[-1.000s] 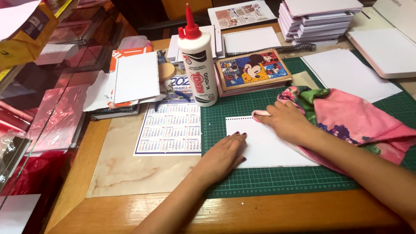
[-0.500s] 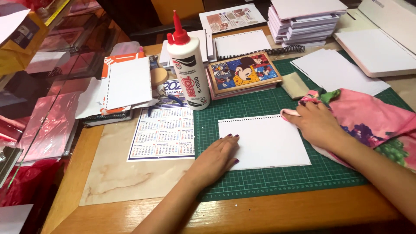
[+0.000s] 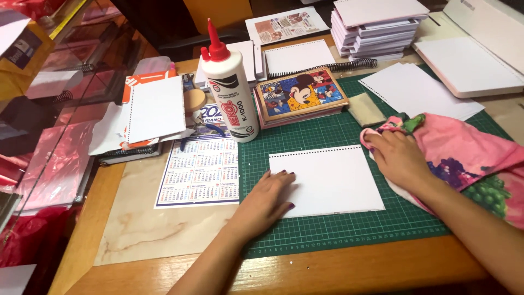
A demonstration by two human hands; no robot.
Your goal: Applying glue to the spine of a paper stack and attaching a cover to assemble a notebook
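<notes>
A white punched sheet [image 3: 333, 177] lies flat on the green cutting mat [image 3: 338, 229]. My left hand [image 3: 270, 196] rests flat on the sheet's left edge, fingers spread, holding nothing. My right hand [image 3: 398, 158] lies to the right of the sheet on a pink patterned cloth [image 3: 469, 158], fingers pressed into its left end. A white glue bottle with a red cap [image 3: 229, 90] stands upright just beyond the mat's left corner.
A cartoon-cover notebook [image 3: 300, 95] and a beige sponge [image 3: 365, 109] lie at the mat's far side. A calendar sheet [image 3: 199, 172] lies left of the mat. Stacks of white pads [image 3: 379, 27], loose white sheets [image 3: 420, 90] and spiral notebooks [image 3: 150, 114] crowd the back.
My right hand slid off the white sheet to the right onto the pink cloth. My left hand stayed on the sheet's left edge.
</notes>
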